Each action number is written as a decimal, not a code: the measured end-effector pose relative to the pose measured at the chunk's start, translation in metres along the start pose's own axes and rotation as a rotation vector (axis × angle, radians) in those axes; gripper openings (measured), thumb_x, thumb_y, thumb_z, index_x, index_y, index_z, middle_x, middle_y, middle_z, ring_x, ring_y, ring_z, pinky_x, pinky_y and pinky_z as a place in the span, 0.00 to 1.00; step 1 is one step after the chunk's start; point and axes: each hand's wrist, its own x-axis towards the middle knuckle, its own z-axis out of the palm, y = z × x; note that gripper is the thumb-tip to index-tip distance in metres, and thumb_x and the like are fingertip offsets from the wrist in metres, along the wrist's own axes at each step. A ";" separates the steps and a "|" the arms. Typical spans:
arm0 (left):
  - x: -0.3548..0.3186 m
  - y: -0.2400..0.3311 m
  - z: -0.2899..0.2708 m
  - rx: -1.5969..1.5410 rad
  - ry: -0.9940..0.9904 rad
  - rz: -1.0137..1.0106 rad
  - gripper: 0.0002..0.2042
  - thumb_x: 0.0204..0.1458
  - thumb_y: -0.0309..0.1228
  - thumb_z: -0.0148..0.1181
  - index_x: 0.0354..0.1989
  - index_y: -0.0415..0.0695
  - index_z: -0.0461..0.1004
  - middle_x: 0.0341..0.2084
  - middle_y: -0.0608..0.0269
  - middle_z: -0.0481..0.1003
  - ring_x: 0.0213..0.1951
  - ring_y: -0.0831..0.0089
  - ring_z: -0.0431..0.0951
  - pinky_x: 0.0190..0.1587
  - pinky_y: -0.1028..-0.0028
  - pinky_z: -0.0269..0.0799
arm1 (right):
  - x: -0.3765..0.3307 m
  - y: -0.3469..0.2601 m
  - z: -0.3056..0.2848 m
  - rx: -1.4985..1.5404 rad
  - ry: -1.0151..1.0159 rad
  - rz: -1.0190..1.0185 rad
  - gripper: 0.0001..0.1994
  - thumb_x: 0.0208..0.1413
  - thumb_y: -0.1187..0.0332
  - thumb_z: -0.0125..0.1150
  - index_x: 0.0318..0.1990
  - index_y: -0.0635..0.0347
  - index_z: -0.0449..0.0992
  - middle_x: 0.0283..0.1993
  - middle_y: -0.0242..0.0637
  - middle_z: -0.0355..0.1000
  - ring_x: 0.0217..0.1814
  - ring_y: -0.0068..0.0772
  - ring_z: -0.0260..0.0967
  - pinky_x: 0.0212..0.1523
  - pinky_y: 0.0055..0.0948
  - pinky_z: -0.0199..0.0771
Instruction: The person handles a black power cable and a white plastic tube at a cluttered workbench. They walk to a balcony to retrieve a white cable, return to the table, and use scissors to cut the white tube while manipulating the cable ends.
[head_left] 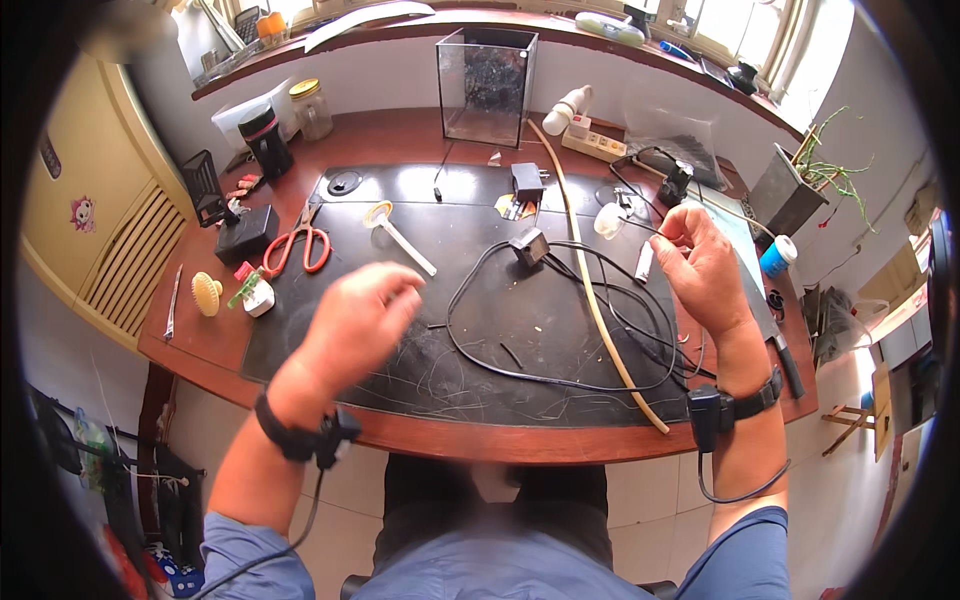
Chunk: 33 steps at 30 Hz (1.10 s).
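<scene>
My left hand (362, 318) hovers over the left part of the black desk mat (420, 345), fingers loosely bent and slightly apart, with nothing visible in them. Nearest to it are red-handled scissors (312, 250) and a white stick with a yellow ring-shaped head (405, 245). On the right, my right hand (700, 262) is raised with thumb and forefinger pinched together. A thin dark cord (640, 226) reaches toward these fingertips; whether they grip it is hard to see. Just left of that hand are a clear plastic piece (610, 220) and a small white object (644, 262).
A looped black cable (455, 305) with a plug (528, 246) and a long tan tube (590, 300) cross the mat. A glass tank (487, 90) and power strip (595, 140) stand behind. A large knife (788, 365) lies at the right edge, near a potted plant (790, 195).
</scene>
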 end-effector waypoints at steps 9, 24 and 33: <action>0.054 -0.006 -0.002 -0.212 0.048 -0.078 0.15 0.61 0.31 0.67 0.53 0.38 0.80 0.37 0.55 0.84 0.39 0.69 0.84 0.45 0.69 0.80 | -0.003 -0.015 0.011 -0.004 0.043 -0.053 0.05 0.63 0.73 0.67 0.44 0.63 0.83 0.34 0.38 0.80 0.32 0.26 0.77 0.35 0.27 0.77; 0.027 0.035 0.020 -0.814 -0.328 -0.215 0.13 0.64 0.22 0.62 0.56 0.38 0.73 0.43 0.68 0.77 0.41 0.85 0.78 0.44 0.80 0.78 | -0.010 -0.043 0.071 -0.068 -0.343 -0.310 0.06 0.58 0.69 0.68 0.41 0.57 0.82 0.36 0.38 0.80 0.38 0.45 0.78 0.38 0.38 0.78; 0.033 0.009 0.026 -0.620 -0.419 -0.032 0.08 0.57 0.18 0.64 0.44 0.38 0.78 0.39 0.64 0.77 0.36 0.81 0.74 0.38 0.79 0.69 | -0.016 -0.034 0.073 -0.103 -0.382 -0.293 0.10 0.50 0.71 0.75 0.41 0.54 0.84 0.34 0.35 0.79 0.34 0.42 0.78 0.33 0.37 0.79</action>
